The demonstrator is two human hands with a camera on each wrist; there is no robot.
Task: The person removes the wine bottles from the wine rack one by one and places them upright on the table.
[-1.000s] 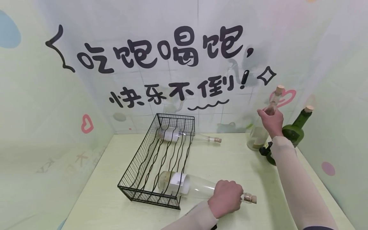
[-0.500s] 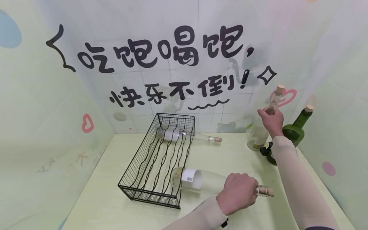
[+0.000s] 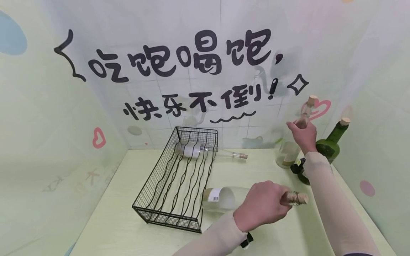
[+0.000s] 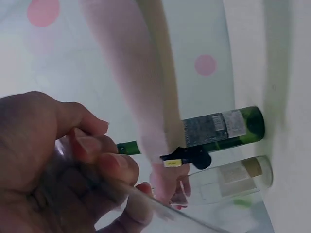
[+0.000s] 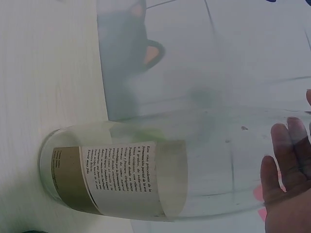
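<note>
My left hand (image 3: 264,204) grips a clear glass bottle (image 3: 225,199) by its neck, just below the cork. That bottle lies nearly level, its labelled base beside the right edge of the black wire rack (image 3: 169,221); whether they touch I cannot tell. Around the neck of a second clear corked bottle (image 3: 286,154), upright on the table at the back right, my right hand (image 3: 304,135) is curled. In the right wrist view the printed label (image 5: 121,174) of this bottle shows below the fingers. A third clear bottle (image 3: 191,150) lies across the rack's far end, neck sticking out right.
A green corked bottle (image 3: 328,147) stands just right of the upright clear one, partly behind my right forearm. Fabric walls with printed writing close in the pale table (image 3: 250,174) at the back and sides.
The bottle in my left hand has slid rightward, and its base has come out from over the rack to its right edge. My right hand has stayed on the upright bottle.
</note>
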